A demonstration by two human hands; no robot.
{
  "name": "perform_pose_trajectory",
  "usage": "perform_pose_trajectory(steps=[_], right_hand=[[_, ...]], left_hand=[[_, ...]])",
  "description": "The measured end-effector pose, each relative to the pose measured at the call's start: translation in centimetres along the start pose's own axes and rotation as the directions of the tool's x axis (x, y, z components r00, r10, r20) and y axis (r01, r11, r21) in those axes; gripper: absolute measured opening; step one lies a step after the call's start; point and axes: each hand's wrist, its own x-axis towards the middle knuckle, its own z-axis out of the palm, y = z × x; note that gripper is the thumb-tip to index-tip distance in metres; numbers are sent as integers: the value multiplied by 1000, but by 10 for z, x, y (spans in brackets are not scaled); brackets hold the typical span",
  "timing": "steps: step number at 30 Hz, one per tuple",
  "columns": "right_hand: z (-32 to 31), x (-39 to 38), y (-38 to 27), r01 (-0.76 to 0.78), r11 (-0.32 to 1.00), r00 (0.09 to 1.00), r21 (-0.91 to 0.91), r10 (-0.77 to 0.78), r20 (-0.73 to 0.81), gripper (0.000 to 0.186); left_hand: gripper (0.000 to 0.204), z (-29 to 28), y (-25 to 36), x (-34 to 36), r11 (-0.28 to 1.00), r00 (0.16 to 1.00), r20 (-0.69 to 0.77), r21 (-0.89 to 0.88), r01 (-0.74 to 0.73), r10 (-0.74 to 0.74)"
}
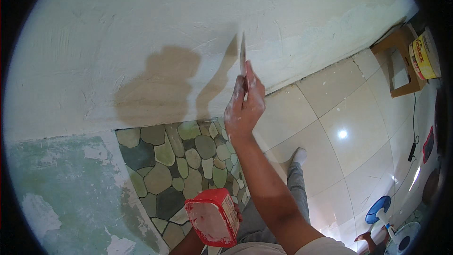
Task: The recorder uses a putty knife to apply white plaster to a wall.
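Observation:
My right hand [246, 99], with white smears on the fingers, grips a putty knife [243, 55]. The thin blade is seen edge-on, its tip at or very near the white wall [141, 14]; I cannot tell if they touch. Close to my body, at the bottom, my left hand [239, 213] holds a red plastic tub [229, 208] from its far side, so most of the fingers are hidden. White paste [207, 222] coats the inside of the tub, which is tilted with its mouth toward the lower left. Shadows of my head and arm fall on the wall.
Stone-patterned flooring [163, 167] meets the wall beside a peeling green surface [71, 184]. Cream tiles [351, 108] extend right. At the far right are a cardboard box [408, 87], a yellow-and-white bucket [424, 56], a black cable [412, 152], a fan [403, 241] and another person's bare foot [362, 237].

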Motion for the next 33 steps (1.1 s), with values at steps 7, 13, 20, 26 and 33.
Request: perform_pose_trajectory(steps=[7, 13, 20, 26, 33], right_hand=[[48, -19, -29, 43, 996, 996, 73, -49, 78, 46], [34, -68, -54, -58, 996, 949, 69, 33, 314, 39], [-49, -51, -108, -896, 138, 432, 421, 487, 759, 31], [-99, -23, -187, -932, 217, 359, 289, 454, 816, 37], [-135, -32, -259, -917, 354, 327, 183, 410, 851, 43]], left_hand=[[95, 15, -10, -7, 994, 996, 53, -95, -60, 66], [80, 23, -8, -22, 992, 991, 55, -53, -117, 120], [80, 20, -7, -34, 983, 930, 331, 24, -180, 162], [69, 48, 1, -18, 949, 869, 392, -36, -313, 301], [66, 65, 26, 31, 777, 721, 516, 155, -610, 463]])
